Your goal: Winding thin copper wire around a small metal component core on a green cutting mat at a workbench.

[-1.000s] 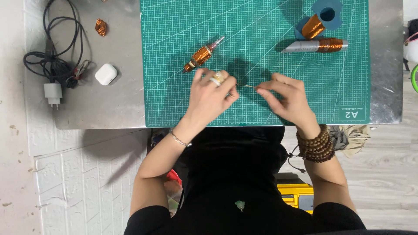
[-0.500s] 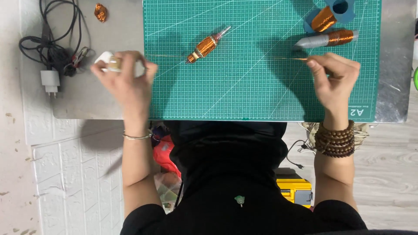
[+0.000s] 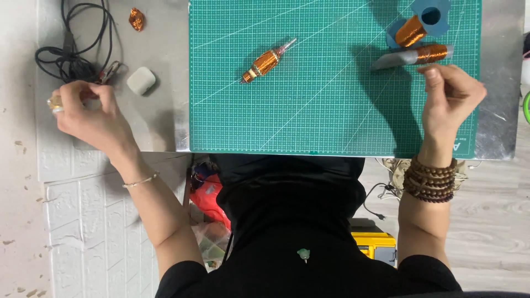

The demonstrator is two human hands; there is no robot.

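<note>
Grey metal covers the desk, and a green cutting mat with a white grid is laid on it. Below the desk, a pale wooden floor and a white brick-pattern sheet are seen.

The left hand is held out at the far left edge of the desk. Its fingers are curled together near a tangle of black cables, but what is pinched in the grip cannot be told. A ring is worn on one finger. A small white rounded case is lying just beside this hand. A little crumpled bit of copper wire is lying further up.

The right hand is raised over the right side of the mat. Its fingertips are pressed together, and a very thin wire may be pinched there, though it is too fine to be sure. Brown bead bracelets are worn on the wrist.

A grey rod wound with copper wire is lying just above the right hand. A blue spool of copper wire is close behind it. A small copper coil is lying alone in the middle of the mat.
</note>
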